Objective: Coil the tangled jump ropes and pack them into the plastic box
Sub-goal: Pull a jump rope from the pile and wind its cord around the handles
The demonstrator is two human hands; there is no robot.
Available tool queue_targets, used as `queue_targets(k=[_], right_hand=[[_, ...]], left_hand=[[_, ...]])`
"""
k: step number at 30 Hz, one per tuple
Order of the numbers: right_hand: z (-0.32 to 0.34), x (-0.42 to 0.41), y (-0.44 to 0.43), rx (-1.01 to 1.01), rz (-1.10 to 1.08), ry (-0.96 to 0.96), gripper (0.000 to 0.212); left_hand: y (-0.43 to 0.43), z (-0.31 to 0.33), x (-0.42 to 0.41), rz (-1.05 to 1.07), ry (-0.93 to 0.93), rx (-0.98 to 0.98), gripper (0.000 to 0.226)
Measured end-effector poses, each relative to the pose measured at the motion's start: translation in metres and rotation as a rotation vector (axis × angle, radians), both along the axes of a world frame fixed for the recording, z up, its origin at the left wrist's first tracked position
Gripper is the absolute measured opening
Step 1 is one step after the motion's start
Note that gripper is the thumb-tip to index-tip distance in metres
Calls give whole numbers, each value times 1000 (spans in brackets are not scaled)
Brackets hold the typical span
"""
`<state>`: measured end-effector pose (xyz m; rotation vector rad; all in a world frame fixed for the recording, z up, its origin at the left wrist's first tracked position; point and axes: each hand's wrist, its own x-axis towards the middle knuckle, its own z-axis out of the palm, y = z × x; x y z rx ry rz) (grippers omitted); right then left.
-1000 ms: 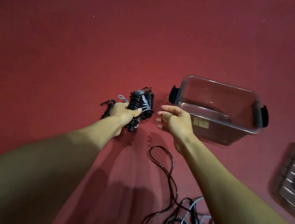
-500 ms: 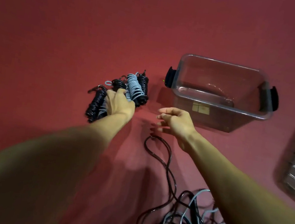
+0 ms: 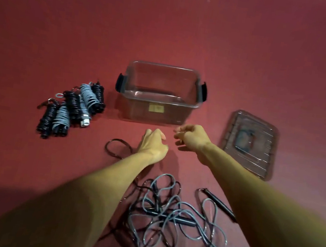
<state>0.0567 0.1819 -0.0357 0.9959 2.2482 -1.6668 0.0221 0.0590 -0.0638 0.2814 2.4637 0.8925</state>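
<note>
Tangled jump ropes [image 3: 173,219] lower centre; coiled bundles [image 3: 72,106] staged beside plastic box [image 3: 134,109], likely for packing; left hand [image 3: 152,145], right hand [image 3: 191,136] loose, empty.

Person: two arms in view, uncovered from hand to frame edge.
Left hand [image 3: 153,143] and right hand [image 3: 192,137] bare; left forearm [image 3: 108,180] and right forearm [image 3: 243,185] bare along their whole visible length, slender at the wrist, broadening toward the lower frame edge.

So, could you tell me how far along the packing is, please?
Done: coiled black and grey jump ropes lie left of the clear plastic box. In hand: nothing; the left hand and right hand hover empty. Left: the box holds nothing, and the tangled pile of ropes needs coiling.
</note>
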Motion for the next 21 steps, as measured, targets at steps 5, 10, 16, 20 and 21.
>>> queue_targets(k=[5,10,16,20,21], right_hand=[[1,56,42,89,-91,-55,17],[-16,102,72,268,-121,-154,18],[-69,142,79,402,29,-375,25],[-112,151,71,495,188,-452,35],[-118,153,69,545,222,-456,37]], left_hand=[[39,10,50,-156,-19,-18,22],[71,11,88,-290,-66,-22,18],[95,-7,106,-349,-82,-60,18],[98,-19,102,-391,-123,-103,22],[98,-19,99,-399,-136,-110,22]])
